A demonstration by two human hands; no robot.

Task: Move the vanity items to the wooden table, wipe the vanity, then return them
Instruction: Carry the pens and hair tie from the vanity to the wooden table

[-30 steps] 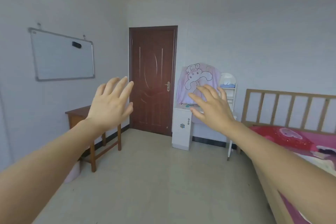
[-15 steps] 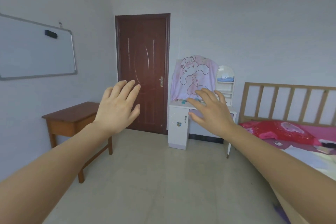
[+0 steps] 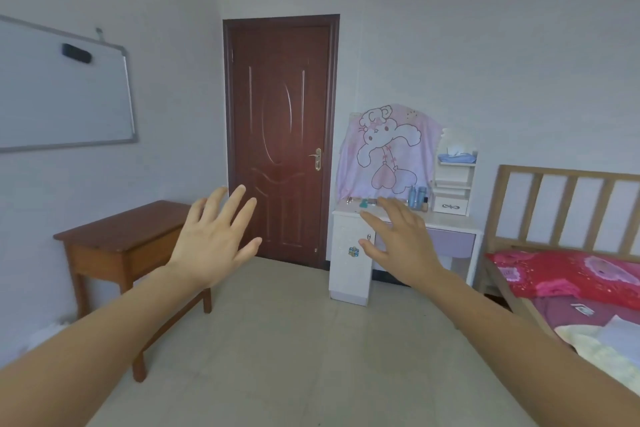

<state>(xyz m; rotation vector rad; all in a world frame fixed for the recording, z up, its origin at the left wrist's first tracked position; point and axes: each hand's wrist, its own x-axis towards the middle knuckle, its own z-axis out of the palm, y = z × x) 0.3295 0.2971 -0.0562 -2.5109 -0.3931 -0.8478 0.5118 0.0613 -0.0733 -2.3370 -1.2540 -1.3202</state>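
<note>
Both empty — L hand (image 3: 212, 239), R hand (image 3: 403, 248); vanity (image 3: 450, 220) bottles (image 3: 417, 197), labels illegible.

The wooden table (image 3: 121, 229) is smooth reddish-brown wood with a mild sheen; the door (image 3: 280, 135) is darker, glossy wood with a brass-looking metal handle (image 3: 317, 159). Soft pink cloth (image 3: 388, 152) drapes the vanity (image 3: 349, 281), whose white front looks matt, possibly painted board

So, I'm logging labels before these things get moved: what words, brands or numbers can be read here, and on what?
No text can be read.
Small blue bottles on the white vanity: labels too small to read.
Shiny sticker on the vanity's cabinet door: blurred.
Metal-framed whiteboard: visible part blank.
Pink cloth with a cartoon rabbit: a drawing, no words.
Small card on the bed: blurred.
</note>
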